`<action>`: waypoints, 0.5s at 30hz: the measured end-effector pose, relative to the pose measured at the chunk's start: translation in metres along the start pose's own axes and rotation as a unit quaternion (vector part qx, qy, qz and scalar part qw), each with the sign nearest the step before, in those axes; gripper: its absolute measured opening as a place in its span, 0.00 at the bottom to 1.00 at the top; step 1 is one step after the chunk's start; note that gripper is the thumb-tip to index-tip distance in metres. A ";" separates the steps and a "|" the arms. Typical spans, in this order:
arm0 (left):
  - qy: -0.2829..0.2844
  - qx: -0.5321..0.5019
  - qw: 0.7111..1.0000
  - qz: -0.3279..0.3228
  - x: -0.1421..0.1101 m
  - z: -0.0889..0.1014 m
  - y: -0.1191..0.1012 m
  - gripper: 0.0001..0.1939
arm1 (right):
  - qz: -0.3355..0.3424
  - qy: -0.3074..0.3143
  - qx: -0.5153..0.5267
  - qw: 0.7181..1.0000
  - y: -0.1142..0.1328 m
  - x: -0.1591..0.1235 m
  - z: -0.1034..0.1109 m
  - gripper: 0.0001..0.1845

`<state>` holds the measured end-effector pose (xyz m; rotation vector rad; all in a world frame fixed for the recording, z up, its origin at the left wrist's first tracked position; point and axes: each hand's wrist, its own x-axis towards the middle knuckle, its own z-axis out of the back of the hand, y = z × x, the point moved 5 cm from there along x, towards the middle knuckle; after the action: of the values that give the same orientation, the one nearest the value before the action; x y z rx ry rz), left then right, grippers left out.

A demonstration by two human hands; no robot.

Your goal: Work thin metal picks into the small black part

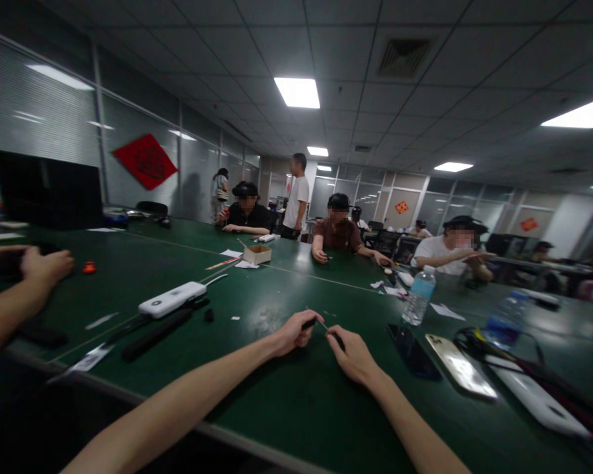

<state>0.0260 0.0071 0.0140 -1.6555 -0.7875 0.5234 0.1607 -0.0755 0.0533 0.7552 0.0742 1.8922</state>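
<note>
Over the green table (257, 388), my left hand (294, 334) is closed around a small black object (308, 323), mostly covered by the fingers. Close on its right, my right hand (352, 355) grips a thin tool with a dark handle and a slim metal shaft (322, 322); it looks like a small screwdriver. The shaft points up and left to the black object at my left fingertips. Whether its tip touches that object is too small to tell.
Right of my hands lie a dark phone (412, 352), a gold phone (459, 365) and water bottles (420, 296). A white power bank-like device (172, 299) is on the left. Another person's hands (44, 266) work at far left; several people sit opposite, beyond a small box (257, 254).
</note>
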 end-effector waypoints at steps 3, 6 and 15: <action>0.002 -0.004 1.000 -0.002 0.000 0.000 0.001 0.18 | 0.004 0.004 0.008 1.000 0.002 0.000 0.000 0.15; 0.004 -0.008 1.000 -0.004 0.001 0.000 0.000 0.17 | 0.002 0.008 0.013 1.000 0.002 0.000 -0.001 0.15; -0.009 -0.015 1.000 0.011 0.003 0.002 0.003 0.15 | 0.022 0.007 0.009 1.000 0.000 0.000 -0.003 0.15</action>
<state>0.0271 0.0106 0.0104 -1.6921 -0.7939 0.5444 0.1590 -0.0741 0.0509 0.7601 0.0838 1.9408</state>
